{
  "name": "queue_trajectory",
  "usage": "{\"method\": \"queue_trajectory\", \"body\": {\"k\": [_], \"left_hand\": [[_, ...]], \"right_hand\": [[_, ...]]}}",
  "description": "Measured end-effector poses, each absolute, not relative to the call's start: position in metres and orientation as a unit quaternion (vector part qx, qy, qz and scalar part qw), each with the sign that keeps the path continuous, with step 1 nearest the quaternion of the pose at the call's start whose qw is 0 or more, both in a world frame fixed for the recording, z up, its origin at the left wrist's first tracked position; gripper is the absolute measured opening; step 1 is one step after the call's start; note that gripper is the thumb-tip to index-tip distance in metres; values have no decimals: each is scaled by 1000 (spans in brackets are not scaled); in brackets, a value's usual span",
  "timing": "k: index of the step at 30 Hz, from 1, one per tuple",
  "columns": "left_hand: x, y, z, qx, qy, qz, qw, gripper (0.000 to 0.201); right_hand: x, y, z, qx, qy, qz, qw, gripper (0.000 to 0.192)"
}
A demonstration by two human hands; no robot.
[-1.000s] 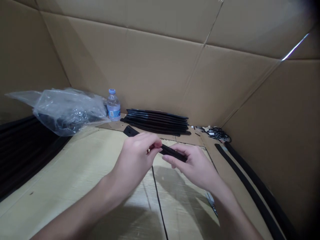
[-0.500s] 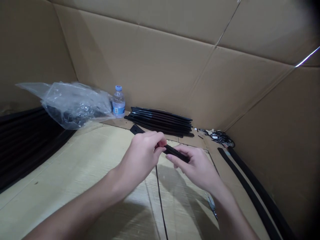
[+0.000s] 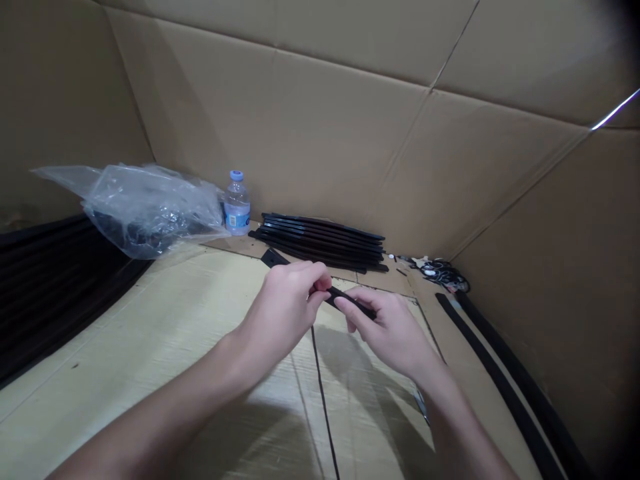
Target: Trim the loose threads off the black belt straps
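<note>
A long flat black strip [image 3: 274,259] runs from upper left to lower right above the cardboard work surface [image 3: 165,333]. My left hand [image 3: 285,307] pinches it near the middle with thumb and fingers. My right hand [image 3: 390,330] holds its nearer end, fingers curled under and thumb on top. The two hands almost touch. Most of the strip is hidden by my fingers. A thin black cord [image 3: 323,400] runs down from under my hands toward me.
A stack of similar black strips [image 3: 320,241] lies against the cardboard back wall. A small water bottle [image 3: 237,203] and a clear plastic bag [image 3: 145,207] stand to the left. Black strips lie at the far left [image 3: 45,287] and along the right wall [image 3: 505,387]. Small clips [image 3: 440,272] sit in the corner.
The view shifted slightly left early on. My right hand has slid a little up the strip toward my left hand; both keep their grip.
</note>
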State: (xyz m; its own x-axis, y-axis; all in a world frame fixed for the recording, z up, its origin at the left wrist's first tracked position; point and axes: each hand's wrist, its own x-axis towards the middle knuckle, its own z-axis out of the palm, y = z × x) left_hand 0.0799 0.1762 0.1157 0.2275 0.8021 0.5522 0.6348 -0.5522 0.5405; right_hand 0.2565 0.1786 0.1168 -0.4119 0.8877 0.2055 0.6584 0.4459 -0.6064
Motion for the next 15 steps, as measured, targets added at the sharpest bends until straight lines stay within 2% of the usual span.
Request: {"method": "queue_trajectory", "body": {"k": [15], "left_hand": [[77,181,109,781,459,410,105,16]], "right_hand": [[259,180,111,-489,-792,251,267,30]]}}
